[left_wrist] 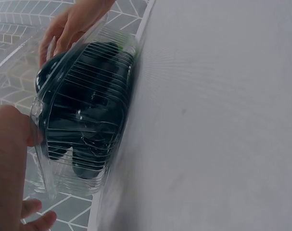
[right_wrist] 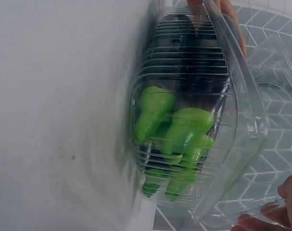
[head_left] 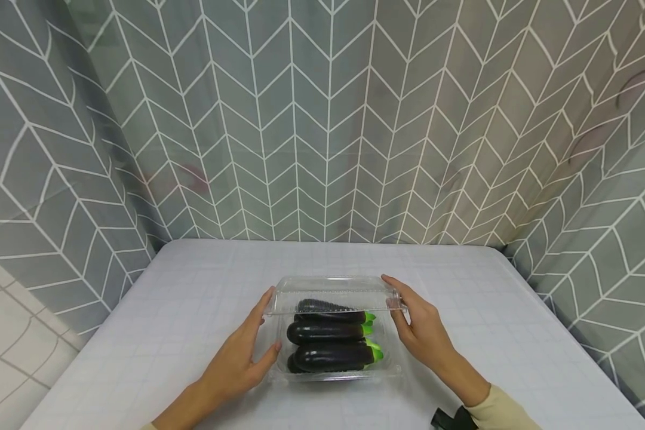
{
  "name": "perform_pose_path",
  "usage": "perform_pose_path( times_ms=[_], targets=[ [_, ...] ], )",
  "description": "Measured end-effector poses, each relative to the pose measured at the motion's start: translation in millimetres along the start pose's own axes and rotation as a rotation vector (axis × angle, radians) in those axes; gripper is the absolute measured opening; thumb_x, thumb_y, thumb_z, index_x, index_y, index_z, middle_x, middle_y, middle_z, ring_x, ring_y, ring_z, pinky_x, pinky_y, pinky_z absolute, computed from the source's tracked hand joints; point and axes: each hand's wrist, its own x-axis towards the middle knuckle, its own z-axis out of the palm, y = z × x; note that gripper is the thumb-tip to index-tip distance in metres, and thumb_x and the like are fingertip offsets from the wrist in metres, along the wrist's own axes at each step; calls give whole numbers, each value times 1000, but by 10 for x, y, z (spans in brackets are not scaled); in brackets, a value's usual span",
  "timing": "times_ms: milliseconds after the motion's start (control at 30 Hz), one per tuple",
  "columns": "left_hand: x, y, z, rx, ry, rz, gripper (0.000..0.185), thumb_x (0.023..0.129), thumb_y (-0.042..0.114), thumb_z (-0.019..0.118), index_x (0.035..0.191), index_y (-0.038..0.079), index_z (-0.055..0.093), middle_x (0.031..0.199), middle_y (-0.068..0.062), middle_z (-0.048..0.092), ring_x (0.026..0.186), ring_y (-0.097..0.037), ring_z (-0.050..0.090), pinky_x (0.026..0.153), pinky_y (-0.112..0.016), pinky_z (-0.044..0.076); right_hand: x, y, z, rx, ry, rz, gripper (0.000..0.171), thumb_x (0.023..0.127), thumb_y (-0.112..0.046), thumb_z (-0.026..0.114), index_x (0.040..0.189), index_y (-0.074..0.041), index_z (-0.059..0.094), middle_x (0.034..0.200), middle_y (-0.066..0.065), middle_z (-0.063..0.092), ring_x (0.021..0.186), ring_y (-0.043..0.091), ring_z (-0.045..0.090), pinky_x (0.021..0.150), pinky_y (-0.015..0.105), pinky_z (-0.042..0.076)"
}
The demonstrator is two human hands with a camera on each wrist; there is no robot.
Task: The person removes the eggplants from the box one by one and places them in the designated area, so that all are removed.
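Pale tiles [head_left: 18, 334] show at the lower left, beside a grey chevron-patterned curtain [head_left: 312, 119] that spans the back and both sides. On the white-covered table [head_left: 193, 310], the left hand [head_left: 233, 360] stands along the container's left side, its fingers extended and spread from the thumb, which touches the rim. Next comes the clear plastic clamshell container [head_left: 338, 376], near the table's front, between both hands. Several glossy dark eggplants [head_left: 328, 331] lie stacked inside, green calyxes [head_left: 376, 355] toward the right. The ribbed clear lid [head_left: 333, 283] stands raised and tilted at the far side. The right hand [head_left: 427, 334] pinches its right edge between thumb and fingers. A black object [head_left: 454, 419] sits by the cream sleeve [head_left: 502, 409] at lower right.
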Motion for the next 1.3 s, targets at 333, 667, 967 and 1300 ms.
perform_pose_path(
  times_ms=[333,667,967,1300],
  targets=[
    [-77,-27,53,84,-94,-79,71,93,34,55,149,6,20,151,-6,23,134,-23,30,104,-46,31,89,50,13,-16,-10,42,47,88,2,59,133,0,47,123,10,58,81,11,56,62,17,41],
    [-100,-43,57,68,-80,-29,60,91,24,59,143,5,37,150,-3,27,131,-22,35,102,-43,33,184,119,17,10,18,101,43,88,-1,59,129,0,49,111,13,63,90,19,63,72,35,54],
    [-118,-52,73,79,-62,-18,61,88,17,60,143,6,37,150,1,26,131,-22,35,101,-44,34,206,207,28,123,-4,177,49,91,0,56,137,-13,45,124,1,58,102,21,61,78,31,53],
    [-115,-11,79,84,-102,-32,59,91,21,56,143,1,34,152,-3,22,132,-24,32,102,-45,32,237,145,20,311,-49,185,56,86,17,50,139,2,38,135,19,47,109,38,54,84,41,49]
  ],
)
